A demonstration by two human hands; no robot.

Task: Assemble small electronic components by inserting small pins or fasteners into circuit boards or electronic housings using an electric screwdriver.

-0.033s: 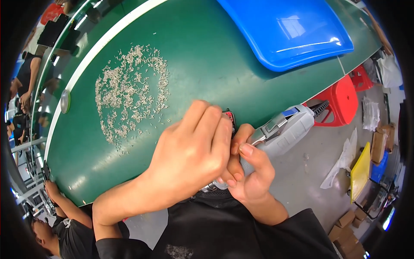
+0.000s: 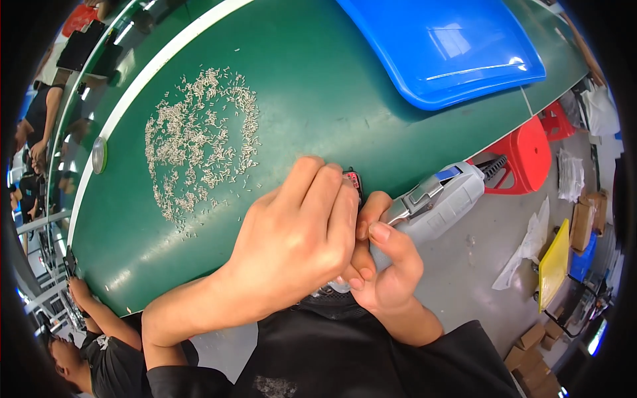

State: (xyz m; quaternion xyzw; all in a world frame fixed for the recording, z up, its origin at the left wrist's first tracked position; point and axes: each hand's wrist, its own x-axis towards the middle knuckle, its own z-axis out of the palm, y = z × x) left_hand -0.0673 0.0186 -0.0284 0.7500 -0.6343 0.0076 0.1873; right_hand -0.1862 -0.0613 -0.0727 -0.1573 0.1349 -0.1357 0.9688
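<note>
At the near edge of the smooth green bench (image 2: 318, 86), I see my left hand (image 2: 295, 242) curled shut over a small black and red part (image 2: 353, 179), mostly hidden. My right hand (image 2: 388, 265) grips a grey, ribbed power screwdriver (image 2: 441, 196) beside it. Small pale screws (image 2: 199, 142) lie scattered, well apart from a glossy blue plastic tray (image 2: 444, 46).

- Small black-and-red part (image 2: 353, 179): mostly hidden behind left hand (image 2: 298, 242); kind not discernible.
- Grey power screwdriver (image 2: 438, 199): tip and lower body covered by right hand (image 2: 388, 265).
- Blue plastic tray (image 2: 444, 46): cut off at upper edge.
- Scattered small pale pieces (image 2: 199, 142) on green tabletop (image 2: 318, 99): too small to identify.
</note>
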